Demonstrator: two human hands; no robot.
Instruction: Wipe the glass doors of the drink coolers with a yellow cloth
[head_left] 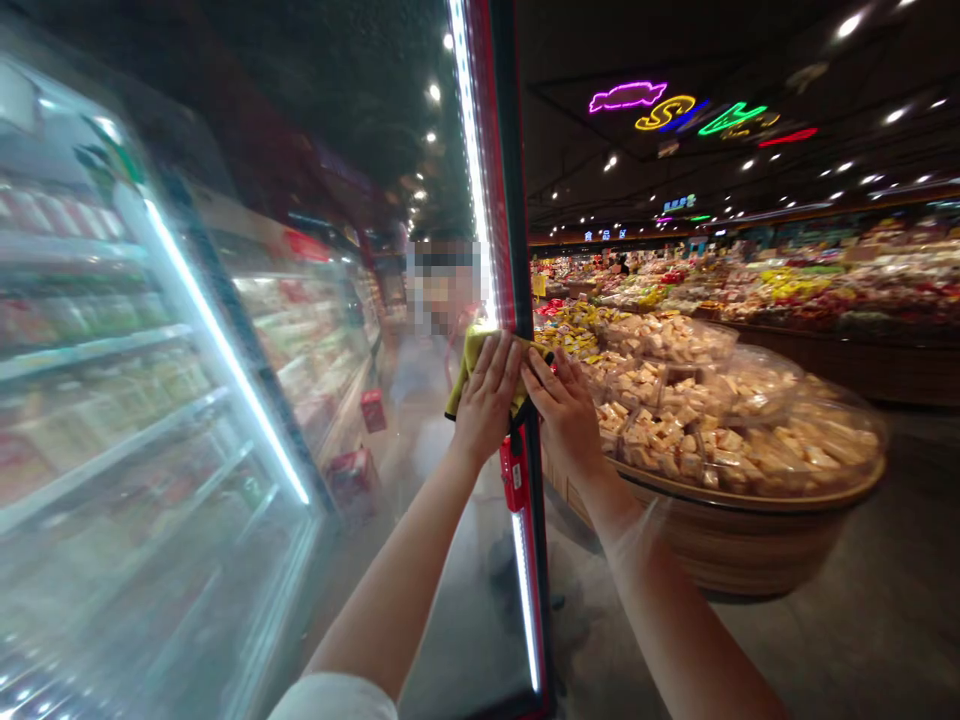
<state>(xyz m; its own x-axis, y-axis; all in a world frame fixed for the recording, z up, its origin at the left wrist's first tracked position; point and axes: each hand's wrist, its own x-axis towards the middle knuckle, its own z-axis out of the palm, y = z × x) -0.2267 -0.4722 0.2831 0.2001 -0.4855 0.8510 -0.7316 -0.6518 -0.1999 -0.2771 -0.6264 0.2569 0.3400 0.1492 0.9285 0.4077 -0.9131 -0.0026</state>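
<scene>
A yellow cleaning cloth (474,352) with a dark border lies against a glass door (465,560) near its red and black frame (517,200). My left hand (491,390) presses the cloth to the door with its fingers pointing upward. At the frame's outer edge, my right hand (561,400) has its fingers over the right part of the cloth, close beside the left hand. Part of the cloth is hidden beneath both hands. A red handle-like piece (514,472) sits on the frame just below them.
Bright light strips run along the door frame. Blurred refrigerated shelves (112,360) appear at the left, with a person's reflection in the glass. Right of the door stands a rounded wooden display (720,530) heaped with wrapped goods (675,440). More stocked displays (810,290) stretch behind it.
</scene>
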